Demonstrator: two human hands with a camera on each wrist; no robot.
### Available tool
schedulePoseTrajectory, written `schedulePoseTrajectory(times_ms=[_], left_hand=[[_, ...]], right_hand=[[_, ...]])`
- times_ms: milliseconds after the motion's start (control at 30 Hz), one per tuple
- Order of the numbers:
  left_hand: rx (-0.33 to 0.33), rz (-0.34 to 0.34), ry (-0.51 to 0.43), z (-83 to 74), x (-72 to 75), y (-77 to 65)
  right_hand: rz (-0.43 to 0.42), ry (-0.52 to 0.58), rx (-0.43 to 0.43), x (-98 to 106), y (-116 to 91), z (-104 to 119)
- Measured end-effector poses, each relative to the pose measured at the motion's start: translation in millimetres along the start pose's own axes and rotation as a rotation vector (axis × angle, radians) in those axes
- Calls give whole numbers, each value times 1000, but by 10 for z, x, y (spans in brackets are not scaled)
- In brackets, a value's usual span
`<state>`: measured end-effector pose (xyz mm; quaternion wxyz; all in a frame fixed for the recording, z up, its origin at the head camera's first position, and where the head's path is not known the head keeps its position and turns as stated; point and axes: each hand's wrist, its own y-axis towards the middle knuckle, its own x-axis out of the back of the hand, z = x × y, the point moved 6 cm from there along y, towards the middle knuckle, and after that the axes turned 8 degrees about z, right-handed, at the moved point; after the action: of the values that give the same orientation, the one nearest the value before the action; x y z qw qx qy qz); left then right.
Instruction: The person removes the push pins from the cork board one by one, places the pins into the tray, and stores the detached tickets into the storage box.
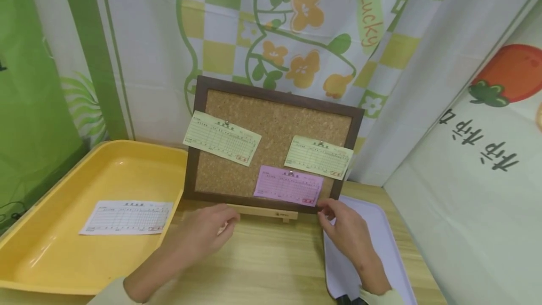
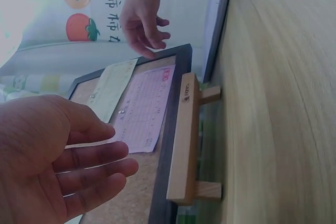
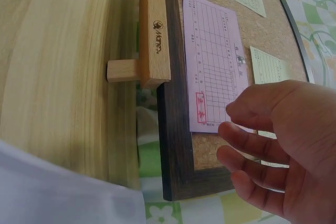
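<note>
A cork board (image 1: 271,107) in a dark frame leans on a small wooden stand (image 2: 184,140). Pinned to it are a yellow-green slip (image 1: 222,138) on the left, another yellow-green slip (image 1: 319,156) on the right and a pink slip (image 1: 289,186) below. My left hand (image 1: 205,229) hovers before the board's lower left, fingers loosely bent and holding nothing. Beside the board's lower right corner is my right hand (image 1: 347,227), also with nothing in its relaxed fingers. Its thumb and forefinger lie close to the pink slip's corner; whether they touch anything I cannot tell.
At the left stands a yellow tray (image 1: 106,166) with a white slip (image 1: 127,218) in it. A pale lilac tray (image 1: 377,220) lies under my right forearm, with a dark object (image 1: 349,300) at its near edge. Printed curtains (image 1: 148,60) hang behind the wooden table (image 1: 262,267).
</note>
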<state>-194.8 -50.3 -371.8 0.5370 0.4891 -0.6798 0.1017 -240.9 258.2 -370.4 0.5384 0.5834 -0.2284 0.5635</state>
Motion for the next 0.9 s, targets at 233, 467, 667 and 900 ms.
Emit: schedulePoseTrajectory(times_ms=[233,467,667,900], left_hand=[[25,-14,7,-27,-170,103],[23,-99,17,-12,-321,229],[37,-145,8,49,-428,356],[27,-235,55,113,-475,527]], right_hand=[[-44,18,21,-17,59,39],[-107,39,44,-46,134,69],[-142,51,35,-77,216,113],[-148,54,16,-117,354,172]])
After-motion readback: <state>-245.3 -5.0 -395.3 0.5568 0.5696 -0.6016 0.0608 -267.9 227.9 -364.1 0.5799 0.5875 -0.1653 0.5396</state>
